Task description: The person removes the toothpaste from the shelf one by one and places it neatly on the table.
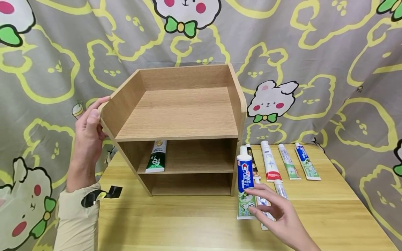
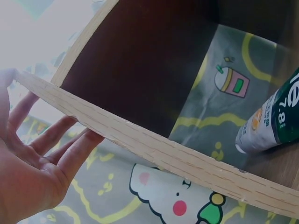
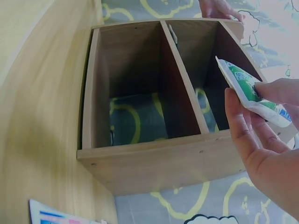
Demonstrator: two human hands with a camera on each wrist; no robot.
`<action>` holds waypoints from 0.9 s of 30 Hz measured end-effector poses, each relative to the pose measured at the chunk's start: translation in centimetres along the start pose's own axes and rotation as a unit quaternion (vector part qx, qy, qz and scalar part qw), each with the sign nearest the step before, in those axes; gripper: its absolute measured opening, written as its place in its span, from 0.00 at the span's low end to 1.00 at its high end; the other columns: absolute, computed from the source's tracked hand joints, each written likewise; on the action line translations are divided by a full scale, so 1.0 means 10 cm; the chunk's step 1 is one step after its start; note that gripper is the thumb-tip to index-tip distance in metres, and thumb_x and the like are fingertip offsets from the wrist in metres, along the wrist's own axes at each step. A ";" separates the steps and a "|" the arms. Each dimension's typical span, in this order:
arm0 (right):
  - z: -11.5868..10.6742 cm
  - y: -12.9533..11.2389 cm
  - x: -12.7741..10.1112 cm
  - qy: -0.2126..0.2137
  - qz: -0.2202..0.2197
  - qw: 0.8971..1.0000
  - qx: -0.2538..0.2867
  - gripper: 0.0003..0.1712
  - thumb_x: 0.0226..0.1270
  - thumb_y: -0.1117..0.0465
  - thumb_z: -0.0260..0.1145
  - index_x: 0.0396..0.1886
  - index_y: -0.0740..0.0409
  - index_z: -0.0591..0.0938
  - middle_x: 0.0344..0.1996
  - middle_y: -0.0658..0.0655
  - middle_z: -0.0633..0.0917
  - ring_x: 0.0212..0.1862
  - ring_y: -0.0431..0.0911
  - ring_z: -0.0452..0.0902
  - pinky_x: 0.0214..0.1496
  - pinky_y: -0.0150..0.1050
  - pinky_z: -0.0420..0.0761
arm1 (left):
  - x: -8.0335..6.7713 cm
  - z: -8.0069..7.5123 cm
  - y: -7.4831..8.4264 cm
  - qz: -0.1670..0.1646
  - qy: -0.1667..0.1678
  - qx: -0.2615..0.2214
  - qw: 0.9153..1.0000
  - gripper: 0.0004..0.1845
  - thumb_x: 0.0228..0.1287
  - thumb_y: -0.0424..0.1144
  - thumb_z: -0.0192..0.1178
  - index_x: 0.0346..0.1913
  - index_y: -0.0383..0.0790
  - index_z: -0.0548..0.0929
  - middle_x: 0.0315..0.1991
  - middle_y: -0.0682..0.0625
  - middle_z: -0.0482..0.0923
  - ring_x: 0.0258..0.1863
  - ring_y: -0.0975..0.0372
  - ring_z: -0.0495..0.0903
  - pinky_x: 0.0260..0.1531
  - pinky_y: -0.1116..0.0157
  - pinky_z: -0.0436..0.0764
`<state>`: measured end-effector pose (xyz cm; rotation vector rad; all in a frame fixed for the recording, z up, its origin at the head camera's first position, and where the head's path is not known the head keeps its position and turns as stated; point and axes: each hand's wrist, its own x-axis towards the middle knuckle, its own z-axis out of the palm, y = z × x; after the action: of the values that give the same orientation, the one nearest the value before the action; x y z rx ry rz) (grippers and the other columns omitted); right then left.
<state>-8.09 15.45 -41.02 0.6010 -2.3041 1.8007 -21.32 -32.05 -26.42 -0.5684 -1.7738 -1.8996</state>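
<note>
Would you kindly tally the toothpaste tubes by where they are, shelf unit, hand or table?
Tubes in the wooden shelf unit: 1, the green-and-white tube on the middle shelf.
Tubes pinched in the right hand: 1, the blue Crest tube.
Tubes lying on the table: 6.
Total: 8.

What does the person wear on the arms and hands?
Both hands are bare. The left hand comes out of a beige sleeve with a black strap at the wrist. On the right hand and forearm no sleeve or strap is visible.
</note>
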 end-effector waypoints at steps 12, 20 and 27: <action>-0.16 0.06 -0.08 0.010 0.017 1.000 -0.012 0.25 0.65 0.75 0.70 0.61 0.58 0.83 0.60 0.53 0.82 0.63 0.33 0.72 0.46 0.39 0.87 | 0.01 0.00 0.00 -0.005 0.006 0.006 1.000 0.24 0.75 0.44 0.52 0.68 0.40 0.79 0.55 0.40 0.73 0.42 0.52 0.79 0.28 0.68 0.85; -0.23 0.12 -0.10 0.028 -0.001 0.999 -0.035 0.26 0.63 0.77 0.71 0.61 0.59 0.83 0.59 0.55 0.83 0.61 0.35 0.75 0.44 0.39 0.87 | 0.00 -0.01 -0.01 -0.005 0.008 0.006 1.000 0.24 0.75 0.44 0.52 0.68 0.40 0.79 0.55 0.40 0.73 0.42 0.53 0.78 0.27 0.69 0.84; -0.33 0.19 -0.16 0.035 0.017 0.998 -0.053 0.26 0.63 0.76 0.71 0.61 0.62 0.82 0.60 0.47 0.83 0.61 0.32 0.74 0.44 0.37 0.87 | 0.00 -0.01 -0.01 -0.001 0.002 0.004 1.000 0.24 0.75 0.44 0.52 0.68 0.39 0.79 0.55 0.40 0.73 0.41 0.53 0.78 0.27 0.69 0.84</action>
<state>-7.81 19.28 -42.42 0.4777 -2.3588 1.6733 -21.41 -32.18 -26.48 -0.5590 -1.7787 -1.8929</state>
